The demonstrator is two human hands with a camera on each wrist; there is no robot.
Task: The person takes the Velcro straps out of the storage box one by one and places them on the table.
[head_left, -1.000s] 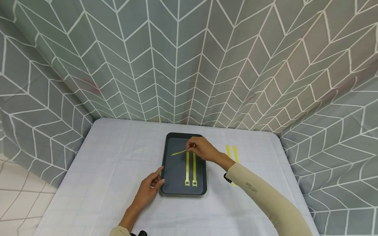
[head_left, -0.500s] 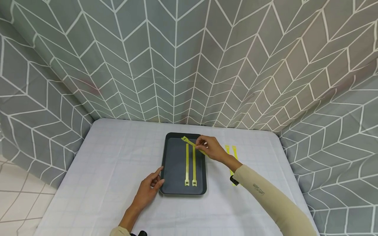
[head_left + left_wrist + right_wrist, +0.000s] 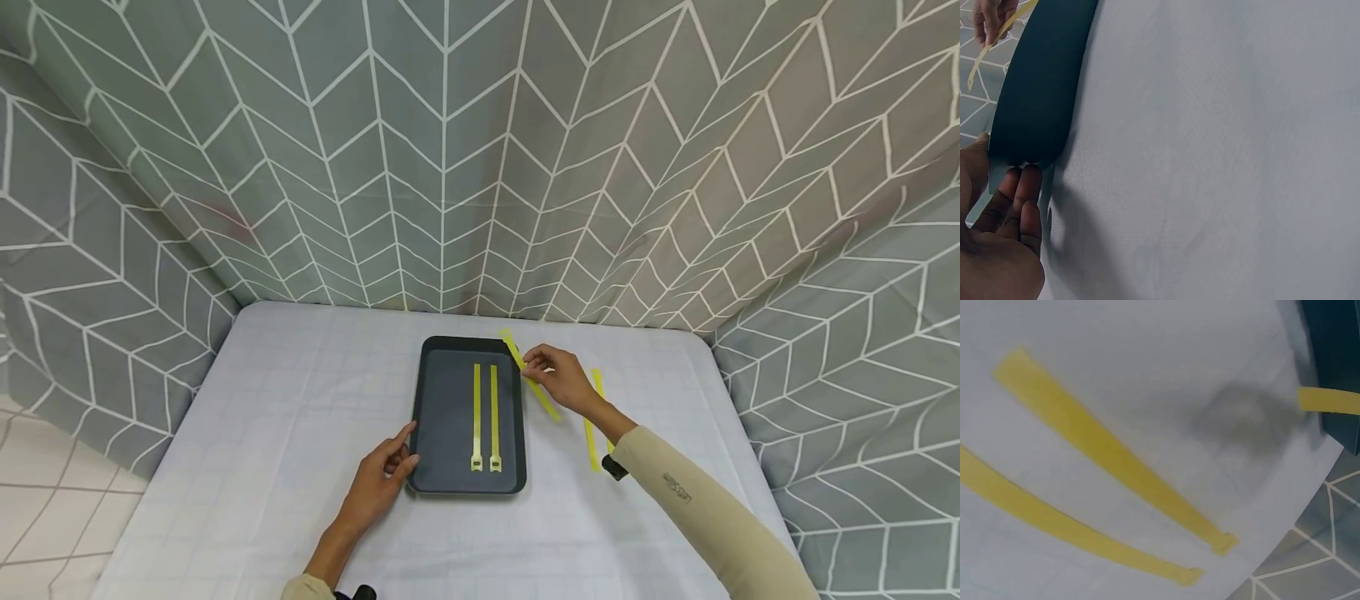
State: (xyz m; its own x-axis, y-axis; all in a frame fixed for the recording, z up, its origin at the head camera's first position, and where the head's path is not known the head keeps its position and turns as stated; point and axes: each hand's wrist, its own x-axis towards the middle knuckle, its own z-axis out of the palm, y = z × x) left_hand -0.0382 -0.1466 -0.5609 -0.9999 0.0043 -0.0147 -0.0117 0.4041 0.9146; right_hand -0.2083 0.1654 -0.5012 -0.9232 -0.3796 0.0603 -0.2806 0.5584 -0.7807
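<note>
My right hand (image 3: 561, 379) pinches a yellow hook-and-loop cable tie (image 3: 542, 396) near its middle, over the right rim of the dark tray (image 3: 442, 417). One end of this tie (image 3: 1329, 400) shows at the right edge of the right wrist view. Inside the tray lie two more yellow cable ties side by side, a left one (image 3: 476, 417) and a right one (image 3: 494, 417), slotted heads toward me. My left hand (image 3: 375, 483) holds the tray's near left edge. In the left wrist view its fingertips (image 3: 1032, 178) touch the tray's outer wall (image 3: 1041, 81).
Two yellow cable ties lie on the white-covered table (image 3: 285, 400) right of the tray, one (image 3: 1110, 450) beside the other (image 3: 1054, 519). The right forearm partly covers them in the head view. A grey patterned curtain (image 3: 450, 167) stands behind and around the table.
The right hand has moved right with its cable tie, from above the tray to its right rim, and the tie has swung round. The left hand and tray stay put.
</note>
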